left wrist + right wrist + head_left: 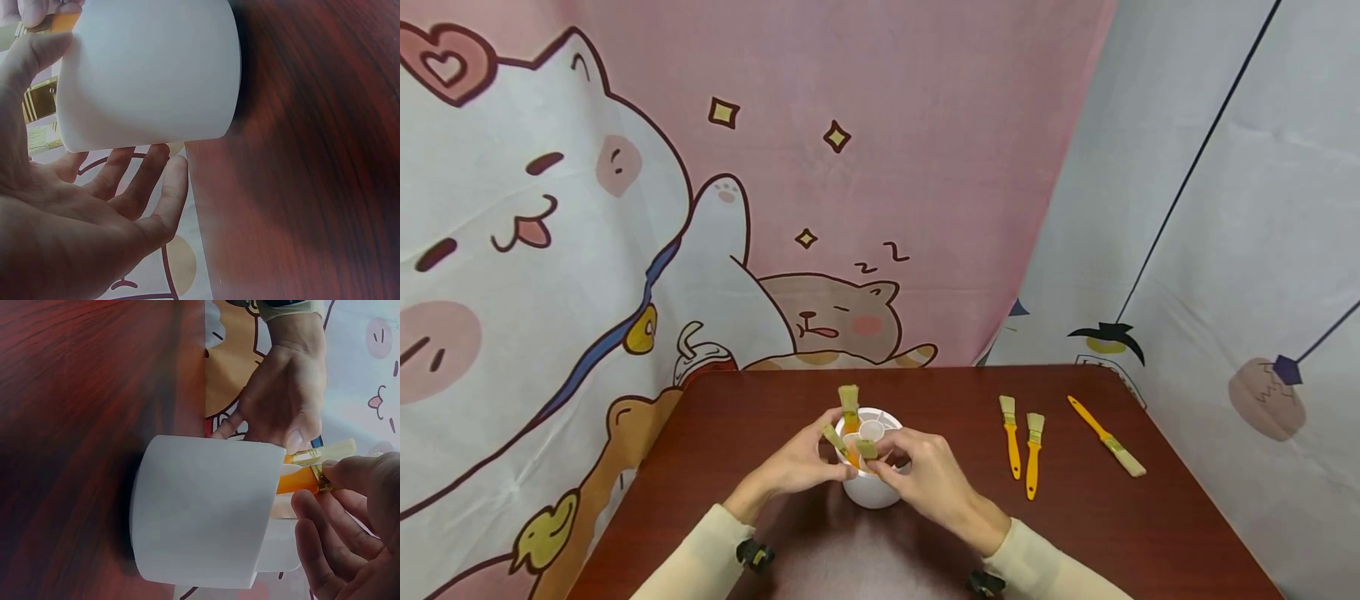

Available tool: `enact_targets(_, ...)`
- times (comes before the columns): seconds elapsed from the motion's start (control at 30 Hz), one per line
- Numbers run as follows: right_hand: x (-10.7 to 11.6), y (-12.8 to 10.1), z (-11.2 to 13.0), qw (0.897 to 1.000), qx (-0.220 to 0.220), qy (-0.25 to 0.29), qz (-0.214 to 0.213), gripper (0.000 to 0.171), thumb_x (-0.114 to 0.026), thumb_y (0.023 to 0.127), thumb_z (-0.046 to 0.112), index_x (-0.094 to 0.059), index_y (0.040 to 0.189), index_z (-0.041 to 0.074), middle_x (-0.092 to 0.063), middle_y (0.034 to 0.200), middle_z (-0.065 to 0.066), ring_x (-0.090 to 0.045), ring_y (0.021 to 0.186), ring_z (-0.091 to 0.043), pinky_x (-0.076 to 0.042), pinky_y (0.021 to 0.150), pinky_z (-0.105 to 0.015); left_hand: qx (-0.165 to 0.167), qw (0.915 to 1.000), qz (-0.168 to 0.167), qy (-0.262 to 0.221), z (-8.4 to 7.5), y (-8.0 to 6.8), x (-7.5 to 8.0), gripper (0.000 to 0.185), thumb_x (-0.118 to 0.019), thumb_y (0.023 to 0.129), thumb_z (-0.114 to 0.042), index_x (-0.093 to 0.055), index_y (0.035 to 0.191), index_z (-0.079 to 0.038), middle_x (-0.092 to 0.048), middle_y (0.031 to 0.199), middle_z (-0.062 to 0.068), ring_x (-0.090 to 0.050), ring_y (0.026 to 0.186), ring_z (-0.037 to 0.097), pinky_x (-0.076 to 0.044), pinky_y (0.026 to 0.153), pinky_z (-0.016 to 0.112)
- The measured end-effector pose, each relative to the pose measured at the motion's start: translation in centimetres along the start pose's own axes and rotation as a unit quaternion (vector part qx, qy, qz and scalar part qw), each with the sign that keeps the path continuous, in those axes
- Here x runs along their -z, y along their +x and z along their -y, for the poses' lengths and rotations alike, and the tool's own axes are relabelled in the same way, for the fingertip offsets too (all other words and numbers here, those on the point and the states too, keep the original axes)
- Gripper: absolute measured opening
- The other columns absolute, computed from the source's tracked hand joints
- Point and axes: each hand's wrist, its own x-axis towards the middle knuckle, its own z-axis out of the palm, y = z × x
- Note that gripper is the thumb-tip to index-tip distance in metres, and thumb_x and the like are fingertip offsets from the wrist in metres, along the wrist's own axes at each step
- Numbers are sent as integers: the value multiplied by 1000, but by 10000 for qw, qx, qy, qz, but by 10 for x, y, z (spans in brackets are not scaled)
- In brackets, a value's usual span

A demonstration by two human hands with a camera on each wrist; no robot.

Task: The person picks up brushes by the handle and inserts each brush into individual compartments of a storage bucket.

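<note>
A white plastic container (871,493) with a round inner cup (872,430) stands on the table. My left hand (797,461) holds its left side, thumb near the rim and fingers around the far side. My right hand (934,482) pinches a paintbrush (299,481) near its metal band; its orange handle goes down inside the rim, bristles up. Two more paintbrushes stand in the container, bristles up: one at the back (849,406) and one leaning left (834,439) beside my left hand. The lower ends of the handles are hidden by the container wall.
On the right of the dark red wooden table (760,400) lie three yellow-handled paintbrushes: two side by side, one left (1011,437) and one right (1033,457), and another slanted farther right (1107,436). A cartoon-printed cloth (925,167) hangs behind the table.
</note>
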Motion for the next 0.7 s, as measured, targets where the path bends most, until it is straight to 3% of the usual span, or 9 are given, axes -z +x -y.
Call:
enact_targets(0.3,-7,-4,-2,9991,105,-414,26,23,-102,90,9,-85,104,16,-86,100,5,-80,80,-4,-68,73,-25,-47,10000,43,-17,-1,-1,0,102,-94,94,-24,-39,179,-20,-63,165,19,-73,133,39,-64,112,61)
enact_targets(0.7,-8,-6,0,9981,148,-569,169,24,-100,94,15,-87,113,18,-87,101,6,-80,82,-3,-67,73,-27,-236,9993,177,-235,-4,-3,2,101,-92,96,-21,-37,180,-16,-63,163,19,-75,133,38,-65,111,58)
